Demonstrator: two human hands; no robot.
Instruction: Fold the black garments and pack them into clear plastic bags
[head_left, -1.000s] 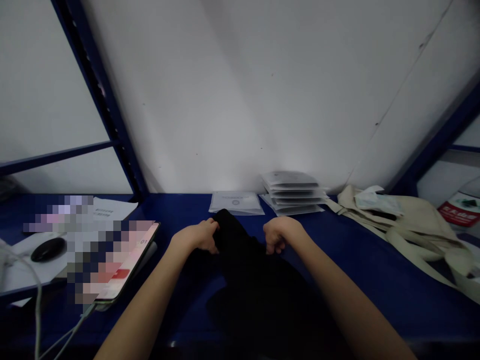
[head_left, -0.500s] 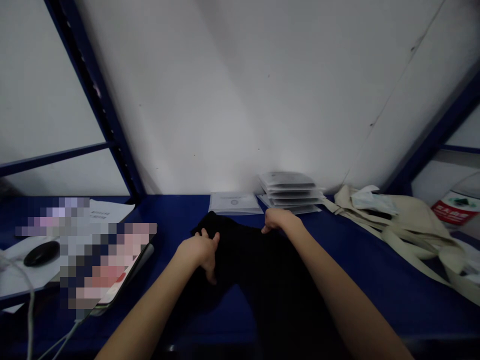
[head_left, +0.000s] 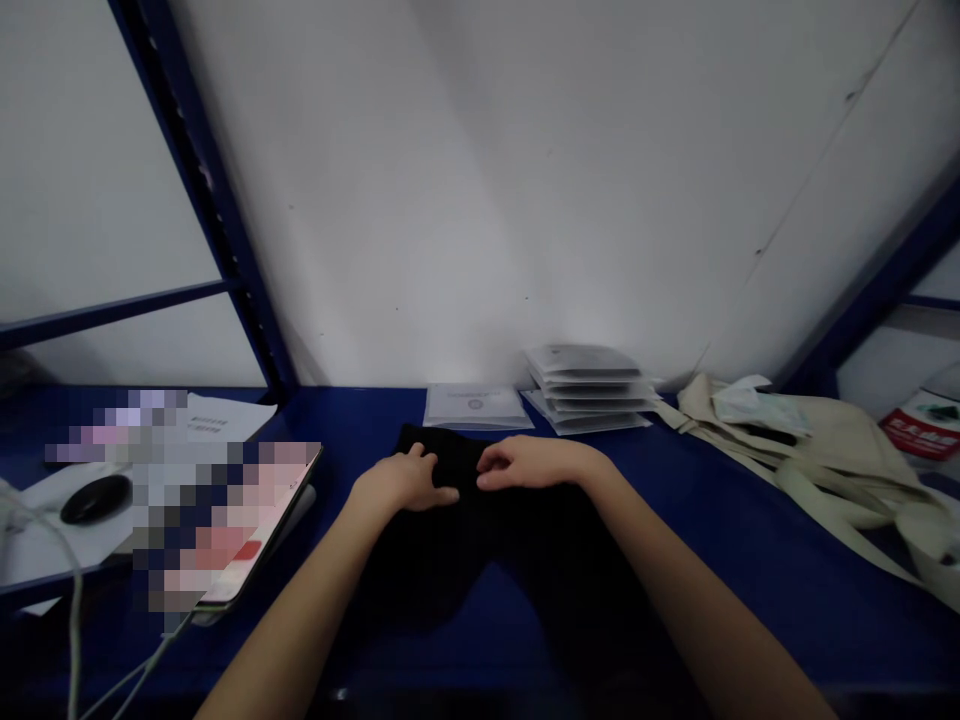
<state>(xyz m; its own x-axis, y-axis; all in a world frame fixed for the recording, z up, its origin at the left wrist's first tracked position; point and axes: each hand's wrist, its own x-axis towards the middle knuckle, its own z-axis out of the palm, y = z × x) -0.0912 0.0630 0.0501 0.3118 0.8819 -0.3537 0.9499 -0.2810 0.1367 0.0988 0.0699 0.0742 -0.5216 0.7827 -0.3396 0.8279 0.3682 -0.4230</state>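
Note:
A pair of black trousers (head_left: pixel 510 535) lies on the blue tabletop, its waist toward the wall and its two legs parting toward me. My left hand (head_left: pixel 405 482) rests on the upper left of the trousers, fingers spread and thumb pointing right. Over the waist area, my right hand (head_left: pixel 536 463) lies with loosely bent fingers pointing left. Neither hand has cloth visibly pinched in it. The dark fabric hides its folds and seams.
Behind the trousers are a flat clear packet (head_left: pixel 478 408) and a stack of similar packets (head_left: pixel 592 375). Cream cloth straps (head_left: pixel 832 440) lie right. On the left are a black mouse (head_left: pixel 96 499), papers (head_left: pixel 232 410), a tablet-like device (head_left: pixel 255 525) and white cables (head_left: pixel 75 610).
My right hand has moved left from the waist's right corner, closer to my left hand. My left hand has shifted slightly; the waist edge lies straighter. The view has turned slightly left.

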